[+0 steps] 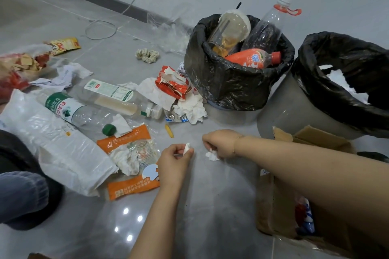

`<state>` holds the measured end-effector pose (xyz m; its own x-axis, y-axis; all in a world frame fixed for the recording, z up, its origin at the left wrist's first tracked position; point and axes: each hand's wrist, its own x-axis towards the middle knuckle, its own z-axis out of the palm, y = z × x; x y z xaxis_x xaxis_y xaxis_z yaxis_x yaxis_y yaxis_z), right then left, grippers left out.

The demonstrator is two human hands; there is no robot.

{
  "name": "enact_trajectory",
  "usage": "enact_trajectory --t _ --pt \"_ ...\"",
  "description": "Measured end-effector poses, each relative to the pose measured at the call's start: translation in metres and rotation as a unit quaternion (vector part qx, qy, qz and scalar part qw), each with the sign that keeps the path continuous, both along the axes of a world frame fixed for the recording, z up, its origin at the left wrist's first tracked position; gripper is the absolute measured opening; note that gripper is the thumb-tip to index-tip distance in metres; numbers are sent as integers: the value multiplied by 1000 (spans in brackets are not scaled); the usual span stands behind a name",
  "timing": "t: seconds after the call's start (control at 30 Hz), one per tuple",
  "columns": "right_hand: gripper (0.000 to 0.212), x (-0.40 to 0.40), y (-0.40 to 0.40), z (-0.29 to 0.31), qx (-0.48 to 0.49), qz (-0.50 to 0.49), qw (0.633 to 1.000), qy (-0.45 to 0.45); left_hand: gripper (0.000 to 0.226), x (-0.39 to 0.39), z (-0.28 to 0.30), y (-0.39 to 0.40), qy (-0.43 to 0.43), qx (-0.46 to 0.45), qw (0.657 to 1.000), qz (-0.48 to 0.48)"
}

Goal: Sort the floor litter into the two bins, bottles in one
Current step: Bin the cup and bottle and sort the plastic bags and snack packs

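- the left hand (175, 159) is low over the grey floor (210, 206), its fingertips pinched on a small white scrap of paper (186, 148).
- the right hand (221, 143) is just beside it, knuckles up, fingers closed on a crumpled bit of white tissue (212, 156) that touches or nearly touches the floor; i can't tell which.
- two bins lined with black bags stand beyond the hands. the nearer-centre bin (231, 88) holds bottles: an orange-labelled bottle (252, 59) lying across the top, a tall clear bottle (271, 21) with a white cap leaning up out of it, and a clear cup (229, 31) tipped on its side.
- the grey bin (294, 107) to the right has white paper showing inside its bag.
- two clear bottles lie on the floor to the left: one with a green label and green cap (69, 109), one with a pale label (117, 99) beside it, touching or nearly so.
- around them lie orange snack wrappers (126, 139), a crushed red-and-white packet (172, 84), wadded white tissues (191, 109) and a large white plastic bag (63, 153).
- a small yellow piece (169, 130) lies alone between the pile and the hands.
- a torn cardboard box (277, 206) sits under the right forearm.
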<state>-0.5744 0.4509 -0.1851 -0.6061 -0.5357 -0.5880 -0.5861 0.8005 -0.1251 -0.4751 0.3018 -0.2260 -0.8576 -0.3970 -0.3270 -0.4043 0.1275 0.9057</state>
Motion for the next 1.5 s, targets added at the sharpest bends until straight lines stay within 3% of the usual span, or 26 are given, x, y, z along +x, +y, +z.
enact_trajectory --t 0.33,0.53,0.73,0.87,0.97,1.1,1.3,1.5 --pt "25 7 -5 5 36 -53 998 -22 12 0 11 0 -11 40 999 15" --pt "9 -15 9 85 -96 -164 981 41 13 -3 30 4 14 113 993 5" --pt "12 11 49 177 -215 -199 953 73 6 -13 113 39 78 166 979 -88" --pt "13 15 86 223 -309 -277 903 110 8 -23 165 67 125 177 968 -129" --pt "15 14 123 247 -374 -368 837 153 11 -49 200 102 163 159 957 -178" --pt "15 8 169 249 -341 -455 797 201 22 -89 227 157 239 66 940 -235" --pt "18 1 209 232 -262 -501 806 174 38 -109 223 194 269 -114 915 -278" --pt "17 4 205 234 -299 -467 809 195 28 -90 213 146 272 -120 922 -248"
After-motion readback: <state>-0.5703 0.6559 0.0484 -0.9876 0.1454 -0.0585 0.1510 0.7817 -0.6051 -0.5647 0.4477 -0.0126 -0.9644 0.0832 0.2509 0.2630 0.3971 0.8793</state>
